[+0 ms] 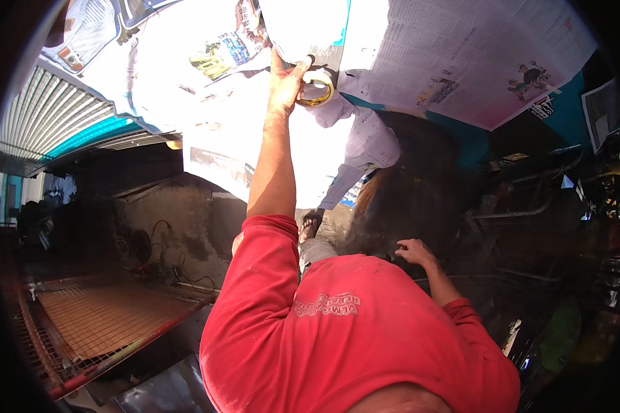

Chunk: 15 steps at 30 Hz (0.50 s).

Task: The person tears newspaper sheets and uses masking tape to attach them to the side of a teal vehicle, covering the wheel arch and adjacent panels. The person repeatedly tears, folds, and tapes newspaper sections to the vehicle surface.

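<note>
My left hand (284,85) reaches forward over sunlit newspaper. Its index finger and thumb press near a dark strip of surface, and its curled lower fingers hold a roll of tape (317,89) at the edge. The roll stands with its ring facing me. Below the hand hangs a creased newspaper sheet (320,149), strongly overexposed. To the right, a larger newspaper sheet (444,57) lies over a teal painted panel (465,137). My right hand (414,252) hangs low at my right side, fingers partly bent, holding nothing.
At the left stand a corrugated metal sheet (57,111) and, lower down, a rusty wire mesh rack (114,315) with a red frame. Cables lie beside a stained wall (186,222). A straw broom (370,193) is near my foot (308,227). Dark metal framing (516,212) stands at the right.
</note>
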Each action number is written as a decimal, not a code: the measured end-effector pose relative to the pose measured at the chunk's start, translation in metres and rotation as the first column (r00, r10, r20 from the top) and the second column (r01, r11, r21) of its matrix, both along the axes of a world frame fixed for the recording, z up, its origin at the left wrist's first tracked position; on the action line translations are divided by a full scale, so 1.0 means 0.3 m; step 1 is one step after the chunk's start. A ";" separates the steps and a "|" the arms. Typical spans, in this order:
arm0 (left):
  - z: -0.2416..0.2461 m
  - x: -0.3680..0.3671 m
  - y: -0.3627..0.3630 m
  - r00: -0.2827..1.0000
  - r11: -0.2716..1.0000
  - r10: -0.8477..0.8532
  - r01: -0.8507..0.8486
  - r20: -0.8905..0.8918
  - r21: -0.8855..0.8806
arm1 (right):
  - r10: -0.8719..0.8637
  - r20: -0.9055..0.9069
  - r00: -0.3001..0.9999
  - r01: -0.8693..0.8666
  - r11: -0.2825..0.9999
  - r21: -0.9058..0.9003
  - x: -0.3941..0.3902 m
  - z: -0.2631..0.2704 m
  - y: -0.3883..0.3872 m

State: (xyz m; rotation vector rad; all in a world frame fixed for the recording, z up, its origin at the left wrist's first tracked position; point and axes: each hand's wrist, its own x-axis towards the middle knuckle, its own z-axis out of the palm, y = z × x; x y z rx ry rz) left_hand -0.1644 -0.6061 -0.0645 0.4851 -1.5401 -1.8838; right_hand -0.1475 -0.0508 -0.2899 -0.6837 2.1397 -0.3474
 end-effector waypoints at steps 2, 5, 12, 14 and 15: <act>-0.050 -0.038 -0.001 0.985 0.997 0.070 -0.071 0.157 -0.005 | -0.167 -0.027 0.986 0.169 0.980 0.106 0.051 -0.054 0.153; -0.094 0.023 -0.067 0.956 0.980 -0.046 0.099 0.288 -0.173 | -0.495 0.023 0.869 0.489 0.865 0.113 0.182 -0.151 0.305; -0.328 0.275 0.149 0.880 0.973 -0.199 0.230 0.432 -0.020 | -0.440 -0.037 0.897 0.433 0.894 -0.111 0.418 -0.339 0.235; -0.434 0.312 0.301 0.680 0.910 -0.333 0.414 0.653 0.034 | -0.427 -0.050 0.903 0.419 0.901 -0.114 0.404 -0.334 0.186; -0.478 0.331 0.381 0.571 0.836 -0.401 0.548 0.716 0.032 | -0.394 0.027 0.919 0.395 0.918 -0.038 0.363 -0.319 0.172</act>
